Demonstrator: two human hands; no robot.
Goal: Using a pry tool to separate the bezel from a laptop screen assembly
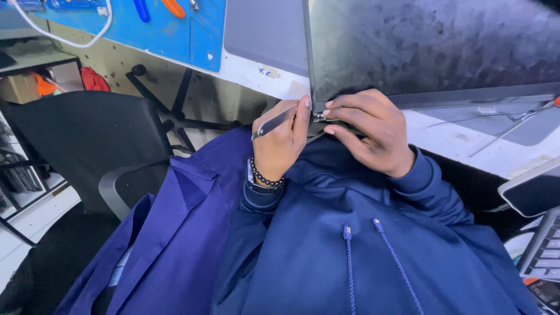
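Count at the workbench

Two hands, one metal tool, one dark screen panel, one blue mat, one black chair, two hoodie drawstrings.

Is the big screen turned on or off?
Off. The screen is dark all over, showing only smudges and dull reflections, no picture or light.

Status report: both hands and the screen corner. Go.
Left hand gripping flat metal tool, tip at the hinge. Right hand fingers pinching dark screen panel at that corner. Nothing blocking; thin cables lie clear on the right.
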